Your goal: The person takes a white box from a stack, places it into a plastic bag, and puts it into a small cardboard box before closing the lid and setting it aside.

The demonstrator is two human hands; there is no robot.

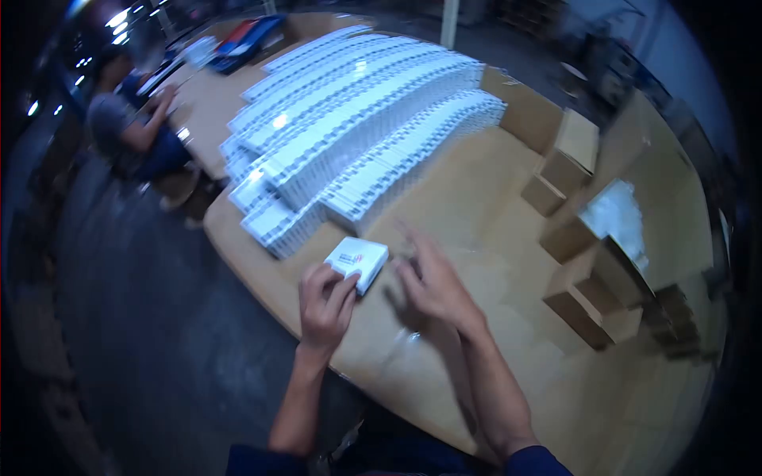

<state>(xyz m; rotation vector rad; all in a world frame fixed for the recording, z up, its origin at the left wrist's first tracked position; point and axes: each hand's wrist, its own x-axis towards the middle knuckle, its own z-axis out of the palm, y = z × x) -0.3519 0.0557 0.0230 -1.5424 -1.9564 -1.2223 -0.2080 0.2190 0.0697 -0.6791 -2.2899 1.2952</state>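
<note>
My left hand (324, 305) is closed on the near left edge of a small white box (357, 260) with dark and red print on its top. This box is at the near left part of the brown table (508, 230), just in front of long rows of similar white boxes (381, 111). To the right of the box, my right hand (432, 282) hovers over the table with its fingers apart and nothing in them. It is slightly blurred, and a gap separates it from the box.
Open cardboard boxes (591, 305) line the table's right side; one holds white plastic-like material (617, 218). A brown carton (575, 143) stands behind them. Across the table at far left, another person (127, 119) sits near a blue and red tray (246, 40).
</note>
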